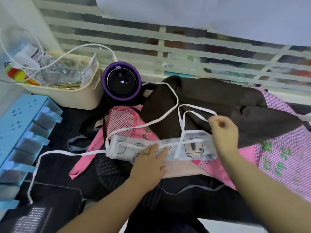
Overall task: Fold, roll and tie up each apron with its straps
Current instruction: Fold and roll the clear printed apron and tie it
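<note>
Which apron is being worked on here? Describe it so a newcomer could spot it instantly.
Find the heap of aprons below the slatted window. In its middle, in front of the brown apron and across the pink checked one, a long folded strip lies under the left hand. It alone is sheer white with black cartoon outlines and thin white straps.

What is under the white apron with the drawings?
A pink checked apron sticks out beneath the white apron, on dark cloth. Whatever lies right below its middle is covered.
</note>
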A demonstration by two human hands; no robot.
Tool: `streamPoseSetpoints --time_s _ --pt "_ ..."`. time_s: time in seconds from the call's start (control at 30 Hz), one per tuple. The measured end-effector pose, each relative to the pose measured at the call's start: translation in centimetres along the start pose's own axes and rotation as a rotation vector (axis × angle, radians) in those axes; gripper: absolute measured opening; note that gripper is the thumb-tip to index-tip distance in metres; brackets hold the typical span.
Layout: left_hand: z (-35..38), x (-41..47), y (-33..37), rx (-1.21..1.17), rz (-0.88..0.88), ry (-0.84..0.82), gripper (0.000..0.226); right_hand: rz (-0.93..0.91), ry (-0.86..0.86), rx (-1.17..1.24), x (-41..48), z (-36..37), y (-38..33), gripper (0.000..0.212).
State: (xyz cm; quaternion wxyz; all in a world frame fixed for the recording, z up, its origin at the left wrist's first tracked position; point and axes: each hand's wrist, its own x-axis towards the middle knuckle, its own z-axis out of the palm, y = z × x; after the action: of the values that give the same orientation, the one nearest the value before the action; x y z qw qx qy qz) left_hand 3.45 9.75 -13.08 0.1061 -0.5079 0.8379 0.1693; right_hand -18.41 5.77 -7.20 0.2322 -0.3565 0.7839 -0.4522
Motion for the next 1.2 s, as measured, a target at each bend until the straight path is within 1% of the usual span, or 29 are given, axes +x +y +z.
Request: streamPoseSetpoints --time_s 0.03,0.07,0.1,0.17,0.2,0.27,0.33,0.4,0.47,0.53,0.63,0.73,0.83,0.87,0.93,0.97,1.0,1.07,1.1,1.13,1.2 --pt "0.0 0.0 0.2 0.009 -0.002 -0.007 0.063 0.139 0.128 0.09 -1.9 -0.4 1.9 0.014" --pt "-0.1 0.0 0.3 0.017 -0.004 -0.011 0.063 0.276 0.199 0.181 -3.8 -0.5 3.4 0.023" --pt "-0.1 -0.1 0.4 0.023 -0.004 -0.014 0.063 0.411 0.203 0.294 -5.3 -0.4 4.7 0.033" --pt "-0.1 -0.1 0.5 0.024 -0.003 -0.018 0.063 0.639 0.098 0.532 -6.7 0.2 6.1 0.05" --pt "0.0 -0.1 0.5 0.018 -0.003 -0.021 0.063 0.702 0.04 0.634 -6.7 0.4 6.2 0.05" --pt "0.0 -0.1 0.6 0.008 -0.009 -0.026 0.063 0.745 -0.045 0.788 -6.3 0.9 5.4 0.039" --pt "0.0 0.0 0.7 0.005 -0.021 -0.032 0.064 0.748 -0.055 0.849 -6.6 1.6 3.8 0.033" --pt "0.0 0.1 0.6 -0.001 -0.026 -0.039 0.064 0.75 -0.049 0.854 -7.5 2.7 3.1 0.027" --pt "0.2 0.1 0.5 -0.005 -0.026 -0.042 0.065 0.797 -0.095 0.884 -8.8 4.1 2.9 0.023" --pt "0.3 0.0 0.4 -0.026 -0.022 -0.027 0.069 0.865 -0.188 0.893 -9.7 5.2 2.4 0.021" --pt "-0.1 0.1 0.2 -0.169 -0.034 -0.006 0.057 0.889 -0.342 0.771 -9.2 5.7 2.5 0.026" --pt "-1.1 0.2 -0.2 -0.324 0.021 0.108 0.047 0.805 -0.403 0.663 -8.3 4.6 2.0 0.022" --pt "-3.7 0.6 -0.4 -0.516 0.116 0.296 0.037 0.597 -0.508 0.618 -6.9 1.7 -0.2 0.015" --pt "-5.0 0.8 -0.3 -0.534 0.135 0.361 0.04 0.516 -0.567 0.608 -6.1 0.5 -1.3 0.015" --pt "-8.7 1.4 0.0 -0.535 0.149 0.461 0.056 0.349 -0.688 0.577 -4.1 -2.1 -4.3 0.017" --pt "-10.8 1.8 0.3 -0.567 0.147 0.445 0.061 0.28 -0.737 0.558 -3.0 -3.3 -5.8 0.018" --pt "-13.4 2.0 0.7 -0.619 0.148 0.37 0.061 0.211 -0.773 0.533 -2.0 -4.4 -7.6 0.019" --pt "-17.9 2.6 1.4 -0.712 0.207 0.136 0.039 0.086 -0.815 0.449 -0.4 -6.5 -10.8 0.019" --pt "-19.6 2.9 1.8 -0.709 0.256 0.06 0.029 0.033 -0.823 0.404 0.3 -7.3 -12.1 0.019" --pt "-21.6 3.0 2.4 -0.712 0.32 0.028 0.024 -0.03 -0.815 0.367 1.0 -8.5 -13.9 0.019" --pt "-24.1 3.1 3.2 -0.808 0.397 -0.001 0.027 -0.106 -0.81 0.304 1.9 -10.1 -16.4 0.015"
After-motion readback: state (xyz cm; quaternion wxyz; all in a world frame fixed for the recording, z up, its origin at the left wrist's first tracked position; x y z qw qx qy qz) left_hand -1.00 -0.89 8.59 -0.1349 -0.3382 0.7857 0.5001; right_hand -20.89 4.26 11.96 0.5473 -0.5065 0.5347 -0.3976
